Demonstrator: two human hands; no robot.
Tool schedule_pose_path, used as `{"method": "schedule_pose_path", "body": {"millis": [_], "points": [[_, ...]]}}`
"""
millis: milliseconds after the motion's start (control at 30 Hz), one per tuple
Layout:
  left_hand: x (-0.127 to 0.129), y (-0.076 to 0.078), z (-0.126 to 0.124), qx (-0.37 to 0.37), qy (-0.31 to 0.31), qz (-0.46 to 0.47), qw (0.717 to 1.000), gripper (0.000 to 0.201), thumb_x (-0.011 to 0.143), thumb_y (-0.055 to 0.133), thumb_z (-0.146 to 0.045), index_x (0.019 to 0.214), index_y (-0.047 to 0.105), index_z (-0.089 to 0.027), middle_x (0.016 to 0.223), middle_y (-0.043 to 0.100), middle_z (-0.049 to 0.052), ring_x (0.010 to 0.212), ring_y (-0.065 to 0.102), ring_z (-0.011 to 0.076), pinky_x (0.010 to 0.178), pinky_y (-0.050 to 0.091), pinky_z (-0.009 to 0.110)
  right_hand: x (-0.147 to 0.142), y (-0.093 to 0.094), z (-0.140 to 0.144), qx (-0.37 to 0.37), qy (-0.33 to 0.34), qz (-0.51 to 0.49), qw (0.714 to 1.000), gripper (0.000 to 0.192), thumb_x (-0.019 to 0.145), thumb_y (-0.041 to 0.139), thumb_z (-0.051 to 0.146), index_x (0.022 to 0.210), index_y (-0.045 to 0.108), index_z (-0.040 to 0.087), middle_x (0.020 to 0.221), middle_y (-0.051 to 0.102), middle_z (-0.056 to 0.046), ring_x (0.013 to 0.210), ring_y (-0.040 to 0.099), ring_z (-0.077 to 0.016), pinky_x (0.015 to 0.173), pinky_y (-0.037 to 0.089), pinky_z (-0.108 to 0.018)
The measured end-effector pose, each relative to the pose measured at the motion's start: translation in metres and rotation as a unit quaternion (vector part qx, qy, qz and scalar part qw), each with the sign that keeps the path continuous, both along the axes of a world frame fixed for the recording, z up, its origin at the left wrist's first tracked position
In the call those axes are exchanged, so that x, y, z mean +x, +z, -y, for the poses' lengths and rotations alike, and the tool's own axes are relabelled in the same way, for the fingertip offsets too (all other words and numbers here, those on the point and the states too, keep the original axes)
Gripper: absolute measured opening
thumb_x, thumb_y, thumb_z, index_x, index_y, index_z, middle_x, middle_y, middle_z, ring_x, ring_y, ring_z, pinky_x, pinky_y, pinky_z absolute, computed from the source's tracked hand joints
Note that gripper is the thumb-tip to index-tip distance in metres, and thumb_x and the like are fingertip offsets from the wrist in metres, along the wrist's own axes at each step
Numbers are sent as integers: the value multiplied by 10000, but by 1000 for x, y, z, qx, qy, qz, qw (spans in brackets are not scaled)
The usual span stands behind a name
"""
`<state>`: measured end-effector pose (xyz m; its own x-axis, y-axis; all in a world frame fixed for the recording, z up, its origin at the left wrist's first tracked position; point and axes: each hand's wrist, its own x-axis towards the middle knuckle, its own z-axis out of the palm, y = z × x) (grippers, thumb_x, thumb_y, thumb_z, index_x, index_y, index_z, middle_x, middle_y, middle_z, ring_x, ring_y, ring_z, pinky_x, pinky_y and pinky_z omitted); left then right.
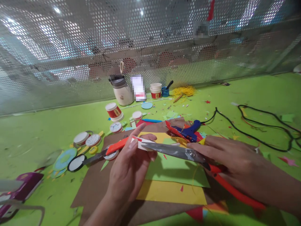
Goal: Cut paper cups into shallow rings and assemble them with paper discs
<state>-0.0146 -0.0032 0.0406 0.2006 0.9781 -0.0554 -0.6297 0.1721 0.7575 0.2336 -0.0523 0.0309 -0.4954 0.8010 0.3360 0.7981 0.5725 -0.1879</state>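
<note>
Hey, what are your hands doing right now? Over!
Right hand grips scissors, blades open. Left hand pinches small white-and-red paper piece at the blades. Coloured paper sheets underneath; glue gun just behind.

Green table (258,94); perforated metal wall (150,40)

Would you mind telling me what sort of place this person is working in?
Probably a craft workbench. Sheets of coloured paper lie on a green table, the right hand works scissors on a small piece held by the left hand, and a blue glue gun lies behind.
</note>
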Motion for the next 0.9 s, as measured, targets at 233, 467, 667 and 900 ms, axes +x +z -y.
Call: {"method": "schedule_pose_path", "body": {"millis": [233,467,667,900], "points": [[3,0,2,-6,11,0,1000,381,859,594,-254,1222,647,-153,937,737,129,724,605,159,606,495,241,1,0,1,-2,7,-1,1000,503,823,452,68,1303,471,213,950,619,-110,780,636,-275,630,547,-436],[1,0,2,-4,9,-3,1000,416,866,584,-249,1266,614,-135,952,736,145,724,598,159,612,492,250,0,1,1,-1,7,-9,1000,523,817,446,56,1314,471,216,934,618,-102,747,632,-264,611,532,-413],[2,0,1,-3,9,-14,1000,422,868,572,-245,1277,601,-143,937,732,134,717,599,160,604,485,252,0,1,0,13,7,-9,1000,471,836,442,62,1282,517,193,893,619,-98,725,620,-259,599,516,-395],[1,1,1,-16,1,-36,999,462,839,592,-247,1291,586,-148,933,722,118,768,610,181,618,484,260,2,2,1,-5,2,6,1000,466,834,430,61,1269,559,167,879,628,-106,702,609,-248,605,503,-381]]}}
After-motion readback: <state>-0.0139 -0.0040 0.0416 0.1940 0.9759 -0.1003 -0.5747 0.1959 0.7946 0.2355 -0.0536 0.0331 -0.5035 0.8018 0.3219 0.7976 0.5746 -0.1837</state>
